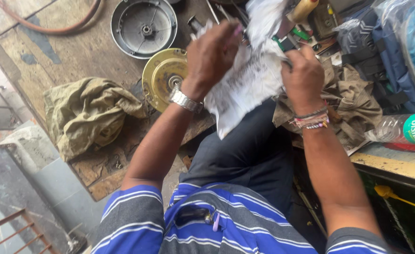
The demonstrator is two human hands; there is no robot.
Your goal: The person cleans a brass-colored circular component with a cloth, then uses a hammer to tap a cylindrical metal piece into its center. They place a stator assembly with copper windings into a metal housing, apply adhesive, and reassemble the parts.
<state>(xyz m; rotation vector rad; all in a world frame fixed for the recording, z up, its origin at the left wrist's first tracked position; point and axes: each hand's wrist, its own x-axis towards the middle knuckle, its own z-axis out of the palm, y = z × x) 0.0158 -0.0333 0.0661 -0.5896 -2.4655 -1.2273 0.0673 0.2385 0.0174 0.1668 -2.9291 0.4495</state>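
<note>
**Both hands gripping a crumpled printed sheet**

Left hand (212, 56) and right hand (304, 77) were closed on the paper sheet (245, 89), held above the lap, apparently mid-unfolding. Next move calls for spreading it flat. The yellow disc (163, 75) lay on the workbench (75, 51), beside a rag (87, 113).

We see a repair workshop — scarred wooden bench (75, 47), round metal cover (144, 27), yellow disc part (163, 75), oily rag (83, 113), tools (306, 21) heaped at the back — grime everywhere.

yellow disc (163, 77), olive rag (87, 113), blue-striped shirt (226, 221)
</note>
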